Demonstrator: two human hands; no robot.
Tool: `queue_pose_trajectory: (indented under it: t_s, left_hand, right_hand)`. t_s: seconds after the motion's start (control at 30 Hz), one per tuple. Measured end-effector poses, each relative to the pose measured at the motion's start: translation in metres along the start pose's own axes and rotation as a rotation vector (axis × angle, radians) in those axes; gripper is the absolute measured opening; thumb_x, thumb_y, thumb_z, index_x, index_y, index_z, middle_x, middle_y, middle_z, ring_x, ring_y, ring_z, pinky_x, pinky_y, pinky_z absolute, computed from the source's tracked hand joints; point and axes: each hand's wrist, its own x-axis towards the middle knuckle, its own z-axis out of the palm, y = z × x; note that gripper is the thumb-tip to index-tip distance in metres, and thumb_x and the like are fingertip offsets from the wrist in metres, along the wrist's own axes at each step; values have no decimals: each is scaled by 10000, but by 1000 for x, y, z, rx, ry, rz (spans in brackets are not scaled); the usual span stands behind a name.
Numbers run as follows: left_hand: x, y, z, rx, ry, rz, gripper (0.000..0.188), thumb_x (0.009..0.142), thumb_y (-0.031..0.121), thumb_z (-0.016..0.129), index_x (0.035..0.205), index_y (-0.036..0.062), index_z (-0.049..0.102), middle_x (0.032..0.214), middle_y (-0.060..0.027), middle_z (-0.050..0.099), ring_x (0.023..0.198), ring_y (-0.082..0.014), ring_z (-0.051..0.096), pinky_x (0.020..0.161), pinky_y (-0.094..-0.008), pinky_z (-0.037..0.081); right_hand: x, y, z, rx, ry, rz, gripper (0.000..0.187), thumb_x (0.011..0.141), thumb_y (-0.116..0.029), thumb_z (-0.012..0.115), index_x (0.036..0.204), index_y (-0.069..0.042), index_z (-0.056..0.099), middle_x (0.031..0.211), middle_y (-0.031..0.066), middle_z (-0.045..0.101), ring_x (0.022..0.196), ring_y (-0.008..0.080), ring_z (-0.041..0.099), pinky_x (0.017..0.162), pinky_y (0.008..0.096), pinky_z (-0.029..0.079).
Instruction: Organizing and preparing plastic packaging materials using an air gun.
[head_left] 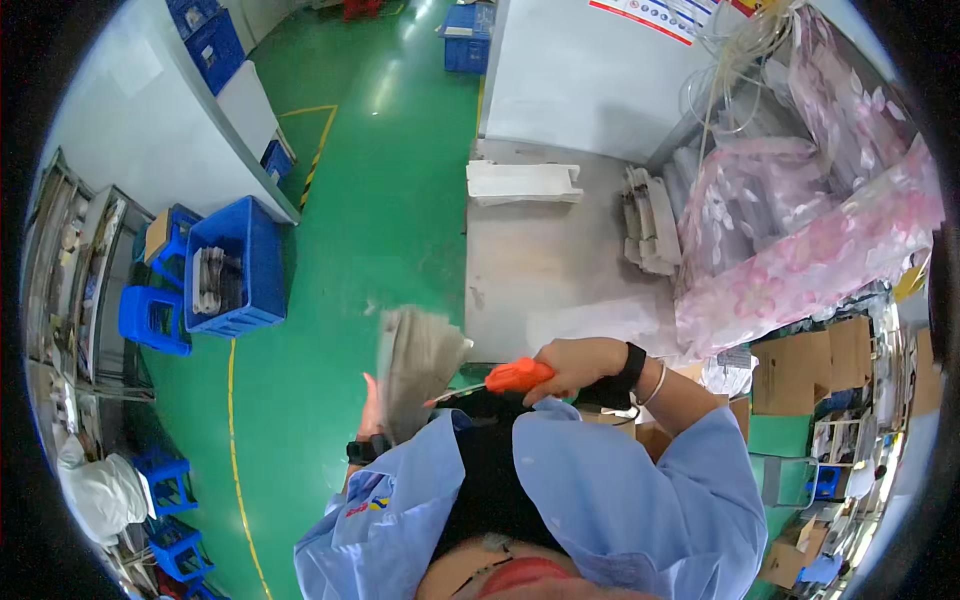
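My left hand is at the left edge of a greyish, flat-sided piece that looks like a stack of thin layers. The piece is upright in front of my chest and blurred by motion. The thumb of that hand points up beside it, while the other fingers are hidden behind it. Wrapped in my right hand is the orange handle of a screwdriver-like tool. Its thin shaft points left, and the reddish tip is close to the lower part of the grey piece; whether they touch, I cannot tell.
Ahead is a grey worktable with a long white tray-like piece and a bundle of similar pieces. Pink floral sheeting covers its right side. A blue crate and blue stools stand left. Cardboard boxes are at right.
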Motion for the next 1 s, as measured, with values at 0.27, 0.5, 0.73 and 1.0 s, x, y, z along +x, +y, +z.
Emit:
queue_pose_trajectory:
  t_s: [0.27,0.5,0.73,1.0]
  left_hand:
    - [58,-5,76,-89,173,-5,871,866,736,194,1453,98,276,1432,-177,380,1243,-369,453,1014,-506,405]
    - [123,-31,91,116,119,-50,858,895,695,153,1443,47,282,1410,-194,408,1259,-373,440,1049,-497,374]
    - [230,-6,48,1090,524,-70,595,914,450,545,1203,-70,563,1163,-120,613,1015,-196,581,886,-349,463]
    - [472,71,171,1763,59,-182,508,861,428,639,1149,10,621,985,-64,677,885,-156,609,808,-299,474]
  right_hand:
    - [-8,83,-22,215,-10,-66,483,806,-471,664,808,11,634,640,159,598,590,283,584,570,381,454]
    - [-29,165,-45,273,35,-104,489,811,-480,654,776,7,639,599,119,598,550,242,583,548,363,459]
    - [-56,250,-56,470,172,-47,468,825,-461,659,870,3,625,680,87,614,613,185,581,597,320,465]
    - [-93,308,-5,853,258,133,419,851,-420,647,944,-15,596,722,91,595,661,176,545,644,329,467]
